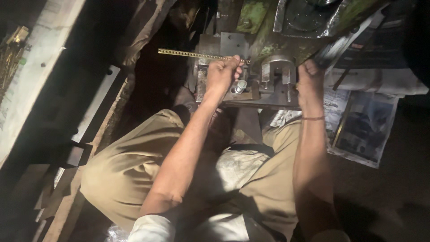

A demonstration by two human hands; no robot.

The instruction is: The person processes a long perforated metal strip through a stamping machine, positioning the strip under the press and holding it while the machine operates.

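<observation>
My left hand (222, 74) is closed around a thin brass-coloured perforated strip (190, 54), which sticks out to the left and runs toward the die block (277, 67) of a green press machine (268, 27). My right hand (309, 80) rests against the right side of that steel die block, its fingers curled; what it grips is hidden. A thin band circles my right wrist. My khaki-clad knees are below the hands.
Sheets of newspaper (365, 125) lie on the floor at the right. A pale slab (31, 76) with more brass pieces (11, 49) runs along the left. Dark metal plates and bars (85, 134) sit at the left of my legs.
</observation>
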